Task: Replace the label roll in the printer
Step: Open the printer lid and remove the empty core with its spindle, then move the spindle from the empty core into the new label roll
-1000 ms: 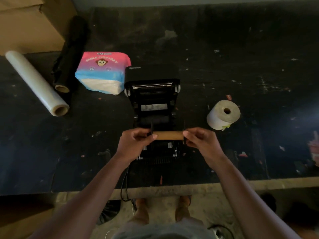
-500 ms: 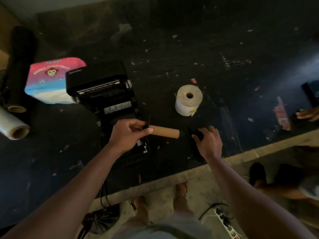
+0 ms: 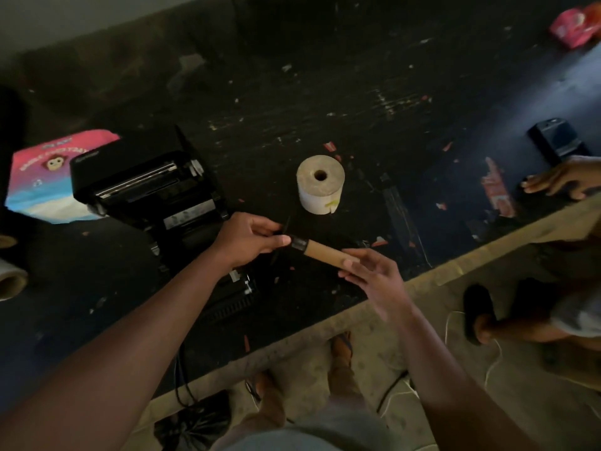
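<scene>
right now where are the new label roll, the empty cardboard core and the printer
new label roll (image 3: 320, 175): head view, flat top face beside the centre hole
empty cardboard core (image 3: 323, 252): head view, bare brown middle between the hands
printer (image 3: 97, 164): head view, raised black lid

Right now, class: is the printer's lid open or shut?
Open. The printer has its lid tipped back, its black inner bay exposed, with no roll seen inside.
</scene>
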Demonstrator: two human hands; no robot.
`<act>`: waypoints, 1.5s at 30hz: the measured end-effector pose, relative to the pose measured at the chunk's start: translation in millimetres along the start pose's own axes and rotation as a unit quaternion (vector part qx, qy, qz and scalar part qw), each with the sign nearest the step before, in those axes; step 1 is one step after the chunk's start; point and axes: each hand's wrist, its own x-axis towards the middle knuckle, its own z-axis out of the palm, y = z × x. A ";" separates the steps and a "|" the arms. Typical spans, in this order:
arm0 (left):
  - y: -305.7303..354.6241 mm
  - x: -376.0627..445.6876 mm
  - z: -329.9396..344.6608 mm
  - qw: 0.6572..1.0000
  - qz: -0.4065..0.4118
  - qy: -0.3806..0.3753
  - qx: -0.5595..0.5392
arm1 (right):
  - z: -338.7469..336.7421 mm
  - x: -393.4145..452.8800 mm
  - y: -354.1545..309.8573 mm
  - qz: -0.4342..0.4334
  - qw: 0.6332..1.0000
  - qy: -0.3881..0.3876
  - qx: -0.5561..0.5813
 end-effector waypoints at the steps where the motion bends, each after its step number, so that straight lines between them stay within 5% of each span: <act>1: 1.9 5.0 -3.6 1.000 -0.006 0.007 -0.001 | -11.6 -3.4 1.4 -0.006 1.000 0.025 0.010; 4: 5.9 21.8 -10.5 0.998 -0.037 0.019 0.038 | -39.9 -14.0 5.6 -0.030 0.994 0.102 0.006; 8: 11.9 41.9 2.4 0.975 -0.037 -0.010 0.219 | -55.4 -22.9 9.4 -0.049 0.984 0.172 -0.010; 16: 15.9 62.7 36.2 0.952 -0.036 -0.001 0.305 | -44.3 -22.2 17.0 -0.063 0.984 0.163 -0.027; 20: 28.4 60.9 42.0 0.919 0.114 0.157 0.342 | -40.4 -19.9 21.9 -0.062 0.985 0.159 -0.008; 23: 51.9 69.2 50.0 0.895 0.185 0.199 0.353 | -39.5 -17.4 26.6 -0.054 0.985 0.164 -0.014; 29: 85.5 92.1 72.6 0.886 0.099 0.157 0.426 | -33.8 -14.6 34.4 -0.069 0.977 0.188 -0.074; 35: 91.0 102.3 72.7 0.906 0.085 0.151 0.385 | -10.8 0.6 47.2 -0.091 0.954 0.212 -0.192; 42: 86.9 105.3 45.9 0.961 0.038 0.171 0.214 | 8.3 10.2 53.4 -0.127 0.820 0.228 -0.510; 45: 80.6 90.4 34.3 0.985 0.005 0.160 0.066 | 18.9 11.3 31.3 -0.142 0.840 0.244 -0.463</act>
